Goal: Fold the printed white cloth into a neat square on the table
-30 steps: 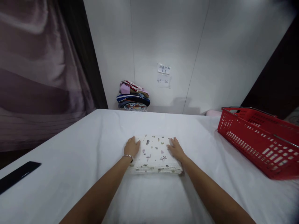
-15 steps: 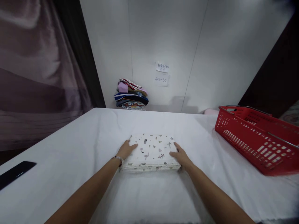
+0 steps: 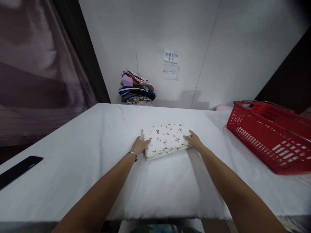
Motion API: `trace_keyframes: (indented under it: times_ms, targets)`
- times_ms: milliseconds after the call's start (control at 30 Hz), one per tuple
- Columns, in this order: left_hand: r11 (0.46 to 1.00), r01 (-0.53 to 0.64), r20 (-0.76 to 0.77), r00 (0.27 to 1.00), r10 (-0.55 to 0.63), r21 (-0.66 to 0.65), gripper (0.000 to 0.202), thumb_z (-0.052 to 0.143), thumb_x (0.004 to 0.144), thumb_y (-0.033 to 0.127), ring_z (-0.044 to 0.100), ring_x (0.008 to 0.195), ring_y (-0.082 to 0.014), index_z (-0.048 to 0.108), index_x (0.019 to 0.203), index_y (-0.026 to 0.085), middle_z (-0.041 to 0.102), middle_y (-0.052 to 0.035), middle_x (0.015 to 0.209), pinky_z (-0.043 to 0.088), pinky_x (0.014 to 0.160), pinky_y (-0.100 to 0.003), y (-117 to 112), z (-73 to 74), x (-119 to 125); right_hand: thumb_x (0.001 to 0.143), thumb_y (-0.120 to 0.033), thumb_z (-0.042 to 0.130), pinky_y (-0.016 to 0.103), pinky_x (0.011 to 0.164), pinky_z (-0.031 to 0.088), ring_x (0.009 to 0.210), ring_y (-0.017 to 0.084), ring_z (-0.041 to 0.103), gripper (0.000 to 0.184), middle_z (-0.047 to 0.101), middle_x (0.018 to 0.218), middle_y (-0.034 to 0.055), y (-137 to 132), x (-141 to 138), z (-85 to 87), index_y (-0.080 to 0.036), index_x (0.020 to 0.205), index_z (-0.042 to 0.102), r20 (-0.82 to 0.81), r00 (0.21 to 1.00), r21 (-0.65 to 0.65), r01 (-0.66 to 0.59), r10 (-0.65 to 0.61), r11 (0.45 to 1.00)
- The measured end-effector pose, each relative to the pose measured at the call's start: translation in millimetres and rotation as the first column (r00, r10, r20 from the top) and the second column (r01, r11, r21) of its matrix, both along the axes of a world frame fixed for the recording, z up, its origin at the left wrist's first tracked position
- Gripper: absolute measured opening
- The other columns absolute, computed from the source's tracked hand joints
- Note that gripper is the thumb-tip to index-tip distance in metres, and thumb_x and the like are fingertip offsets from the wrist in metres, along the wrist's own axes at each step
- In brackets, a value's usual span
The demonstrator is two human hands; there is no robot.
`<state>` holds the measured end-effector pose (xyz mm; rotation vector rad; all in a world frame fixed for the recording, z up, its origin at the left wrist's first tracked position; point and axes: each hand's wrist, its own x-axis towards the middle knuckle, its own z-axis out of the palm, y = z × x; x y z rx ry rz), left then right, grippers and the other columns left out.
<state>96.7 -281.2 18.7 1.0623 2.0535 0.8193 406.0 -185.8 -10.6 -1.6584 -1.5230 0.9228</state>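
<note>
A folded white cloth [image 3: 167, 138] printed with small palm trees and other little motifs lies in the middle of the white-covered table, slightly turned. Its layers show along the near edge. At its left side my left hand [image 3: 140, 145], with a bracelet on the wrist, grips the edge, thumb on top and the other fingers largely hidden. My right hand [image 3: 194, 139] holds the opposite edge the same way, its thumb resting on the print.
A red plastic basket [image 3: 269, 139] with metal handles stands at the right. Behind the table rises a stack of folded fabrics [image 3: 137, 89] near the wall with paper signs [image 3: 170, 71]. A dark flat object [image 3: 20, 170] lies at left on the white tablecloth [image 3: 73, 168].
Both hands have pushed the folded cloth away from me and a little right, and it has turned slightly, its right end now farther back. The view has tilted down, showing the table's front edge.
</note>
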Motion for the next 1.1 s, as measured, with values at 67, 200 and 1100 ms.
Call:
trace_keyframes:
  times_ms: [67,200,1100]
  targets:
    - [0.999,0.012,0.183,0.983,-0.003,-0.045,0.093,0.066,0.068,0.044,0.065,0.08,-0.0226,0.017,0.139,0.011,0.054,-0.0199,0.122,0.052,0.059,-0.03,-12,1.4,4,0.073,-0.041,0.059,0.037,0.092,0.04,0.105,0.026,0.055,0.073,0.056,0.119,0.0148,-9,7,-4.2,-0.011,0.135,0.037,0.014,1.0,0.01,-0.007,0.007,1.0]
    - [0.997,0.039,0.359,0.933,-0.012,-0.07,0.095,0.07,0.067,0.039,0.064,0.069,-0.019,0.015,0.14,0.014,0.062,-0.0172,0.107,0.053,0.056,-0.029,-34,2.4,11,0.078,-0.041,0.053,0.038,0.091,0.041,0.105,0.026,0.055,0.064,0.056,0.119,0.0148,-25,16,-3.9,-0.011,0.134,0.039,0.165,0.986,0.094,-0.028,0.012,0.995]
    - [0.89,-0.085,0.19,0.982,-0.001,0.448,0.032,0.062,0.068,0.031,0.06,0.068,-0.0122,0.055,0.097,0.019,0.062,-0.0044,0.097,0.049,0.063,-0.026,-88,-49.7,31,0.084,-0.015,0.046,0.035,0.082,0.042,0.093,0.019,0.056,0.024,0.065,0.101,0.0067,-108,-141,-12.5,-0.021,0.102,0.061,0.457,0.73,0.563,-0.68,0.508,0.47]
